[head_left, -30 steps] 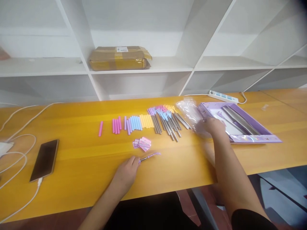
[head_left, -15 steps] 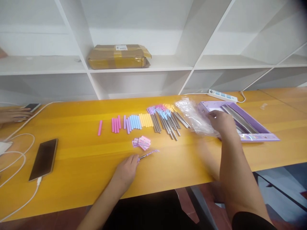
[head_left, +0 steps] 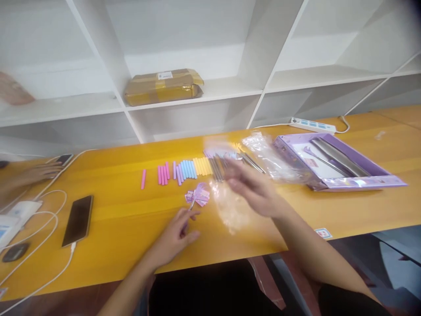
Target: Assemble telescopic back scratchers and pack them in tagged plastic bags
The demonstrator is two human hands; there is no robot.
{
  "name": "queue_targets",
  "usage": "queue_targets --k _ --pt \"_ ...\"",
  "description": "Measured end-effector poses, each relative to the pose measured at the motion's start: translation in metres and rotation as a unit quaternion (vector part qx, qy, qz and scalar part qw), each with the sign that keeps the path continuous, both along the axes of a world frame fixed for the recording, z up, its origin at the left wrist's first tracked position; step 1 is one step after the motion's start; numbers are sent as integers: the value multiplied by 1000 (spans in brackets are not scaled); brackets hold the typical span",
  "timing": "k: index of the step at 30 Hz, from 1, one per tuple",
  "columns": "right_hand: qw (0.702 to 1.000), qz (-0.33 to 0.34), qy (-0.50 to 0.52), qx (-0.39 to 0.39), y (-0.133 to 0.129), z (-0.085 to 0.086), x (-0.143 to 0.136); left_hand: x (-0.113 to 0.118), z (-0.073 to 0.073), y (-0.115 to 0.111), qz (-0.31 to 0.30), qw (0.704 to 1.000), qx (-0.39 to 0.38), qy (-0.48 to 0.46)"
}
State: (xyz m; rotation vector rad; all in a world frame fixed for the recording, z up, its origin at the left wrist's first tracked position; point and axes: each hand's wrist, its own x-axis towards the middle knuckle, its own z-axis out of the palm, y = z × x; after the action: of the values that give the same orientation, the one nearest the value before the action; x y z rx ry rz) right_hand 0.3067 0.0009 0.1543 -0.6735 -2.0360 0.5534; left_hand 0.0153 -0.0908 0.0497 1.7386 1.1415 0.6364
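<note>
My left hand [head_left: 173, 241] is above the table's near middle, fingers curled round the grip of a back scratcher [head_left: 193, 202] with a metal rod and purple claw head. Its thumb stands apart, and the claw lies over small pink-and-purple cards [head_left: 203, 197]. To the right, my right hand [head_left: 251, 186] is raised and blurred, with a clear plastic bag [head_left: 228, 208] hanging from its fingertips. Behind that hand lie metal rods [head_left: 217, 169] with coloured heads, partly hidden. A row of coloured sticks, including yellow sticks [head_left: 201, 166] and pink sticks [head_left: 162, 174], lies left of them.
An open purple box [head_left: 362, 182] on the right holds another purple-clawed rod and silvery sleeves. More clear bags [head_left: 268, 156] lie beside it. A power strip [head_left: 312, 125], phone [head_left: 77, 220] and cables lie about. Another person's hand [head_left: 46, 173] is far left; a taped parcel [head_left: 164, 87] sits shelved.
My right hand has moved left from the box, bringing a clear bag. The back scratcher in my left hand now points more upward, over the cards. The view has shifted slightly.
</note>
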Motion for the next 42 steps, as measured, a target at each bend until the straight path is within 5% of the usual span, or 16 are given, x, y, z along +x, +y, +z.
queue_targets --k 4,9,15,23,31,37,42 --pt "984 129 -22 -118 -13 -29 -56 -8 1 11 6 990 -55 -127" --pt "972 71 33 -220 3 -83 -85 -3 -16 40 127 977 -97 -143" --pt "895 56 141 -420 11 -119 -87 3 -33 48 156 975 -78 -141" --pt "935 86 88 -332 5 -124 -93 11 -30 31 76 994 -9 -79" --pt "881 -18 323 -345 33 -98 -44 -23 -21 60 256 936 45 -238" --pt "967 56 47 -243 6 -94 -54 -32 -21 68 330 899 56 -283" --pt "992 30 -93 -76 -9 -110 -74 -32 -22 67 367 877 43 -306"
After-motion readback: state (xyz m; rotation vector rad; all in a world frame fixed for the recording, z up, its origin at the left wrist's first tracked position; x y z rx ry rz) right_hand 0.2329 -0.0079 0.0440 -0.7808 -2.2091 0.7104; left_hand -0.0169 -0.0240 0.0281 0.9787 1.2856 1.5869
